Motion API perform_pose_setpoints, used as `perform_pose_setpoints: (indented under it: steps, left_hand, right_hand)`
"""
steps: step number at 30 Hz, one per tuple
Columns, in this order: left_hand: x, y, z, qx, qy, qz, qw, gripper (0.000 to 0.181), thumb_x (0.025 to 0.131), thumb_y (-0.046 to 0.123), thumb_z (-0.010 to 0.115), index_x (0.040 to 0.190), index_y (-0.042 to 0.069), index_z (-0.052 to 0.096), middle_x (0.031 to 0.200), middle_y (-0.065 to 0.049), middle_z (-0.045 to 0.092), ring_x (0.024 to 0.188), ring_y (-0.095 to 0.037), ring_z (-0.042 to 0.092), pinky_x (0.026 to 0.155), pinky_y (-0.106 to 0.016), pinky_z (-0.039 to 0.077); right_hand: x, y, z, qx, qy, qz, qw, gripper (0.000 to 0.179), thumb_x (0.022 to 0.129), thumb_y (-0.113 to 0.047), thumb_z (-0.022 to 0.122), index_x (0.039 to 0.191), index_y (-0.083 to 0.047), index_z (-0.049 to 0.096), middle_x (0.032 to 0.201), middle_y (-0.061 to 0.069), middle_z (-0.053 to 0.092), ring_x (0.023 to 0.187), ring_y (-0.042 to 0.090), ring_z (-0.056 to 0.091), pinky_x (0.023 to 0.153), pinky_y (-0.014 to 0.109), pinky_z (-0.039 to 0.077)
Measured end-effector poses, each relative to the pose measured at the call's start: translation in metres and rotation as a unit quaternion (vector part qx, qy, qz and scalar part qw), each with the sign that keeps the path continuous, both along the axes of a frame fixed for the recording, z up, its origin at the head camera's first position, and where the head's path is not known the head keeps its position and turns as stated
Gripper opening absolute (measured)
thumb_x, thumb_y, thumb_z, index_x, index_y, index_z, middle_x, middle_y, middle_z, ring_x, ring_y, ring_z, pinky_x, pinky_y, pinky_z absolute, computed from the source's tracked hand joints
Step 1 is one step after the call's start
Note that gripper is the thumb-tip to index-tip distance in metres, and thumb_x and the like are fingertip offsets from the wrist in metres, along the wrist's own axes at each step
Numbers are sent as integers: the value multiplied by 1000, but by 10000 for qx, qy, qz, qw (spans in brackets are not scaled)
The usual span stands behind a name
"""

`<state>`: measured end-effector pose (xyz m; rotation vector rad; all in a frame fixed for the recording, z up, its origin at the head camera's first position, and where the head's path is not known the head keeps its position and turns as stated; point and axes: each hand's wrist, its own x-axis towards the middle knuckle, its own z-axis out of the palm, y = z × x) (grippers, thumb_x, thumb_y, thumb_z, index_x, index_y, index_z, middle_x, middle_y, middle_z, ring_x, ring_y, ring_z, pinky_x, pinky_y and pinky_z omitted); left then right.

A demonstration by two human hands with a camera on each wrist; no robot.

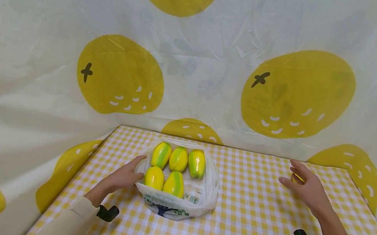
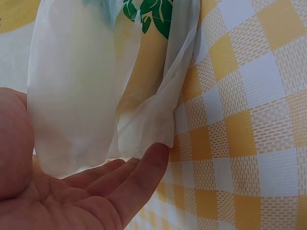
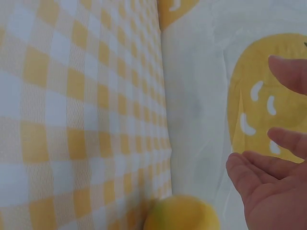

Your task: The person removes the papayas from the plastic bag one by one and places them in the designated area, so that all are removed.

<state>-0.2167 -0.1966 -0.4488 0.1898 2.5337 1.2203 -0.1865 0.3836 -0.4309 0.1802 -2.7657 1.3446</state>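
A white plastic bag [image 1: 212, 192] sits open left of centre on the checked surface [image 1: 251, 210], holding five yellow-green mango-like fruits [image 1: 178, 159]: three in a far row, two in a near one. The left hand [image 1: 126, 175], loosely spread, touches the bag's left side, its fingers against the plastic without clenching it. At the far right, the right hand [image 1: 309, 188] is open and grasps nothing, just beside a single yellow fruit [image 3: 182, 214]. A fruit-print sheet [image 1: 214, 77] hangs behind.
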Motion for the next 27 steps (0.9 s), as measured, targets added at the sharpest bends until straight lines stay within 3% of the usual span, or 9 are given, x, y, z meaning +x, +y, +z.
perform_pose_setpoints:
  steps: [8,27]
  left_hand:
    - [1,0,1,9,6,14,10000,71,103,14,52,166,12,21,170,-25,26,152,-44,35,117,-65,35]
    - [0,1,0,-59,26,26,10000,71,103,15,53,166,13,21,169,-26,30,150,-44,38,115,-64,38]
  right_hand:
    - [3,-19,6,-329,-108,193,9992,90,102,-29,68,168,-6,11,172,28,15,150,55,26,90,-4,39]
    - [15,-57,17,-375,-46,415,9984,89,100,-27,70,167,-7,16,170,29,23,148,58,31,89,-4,39]
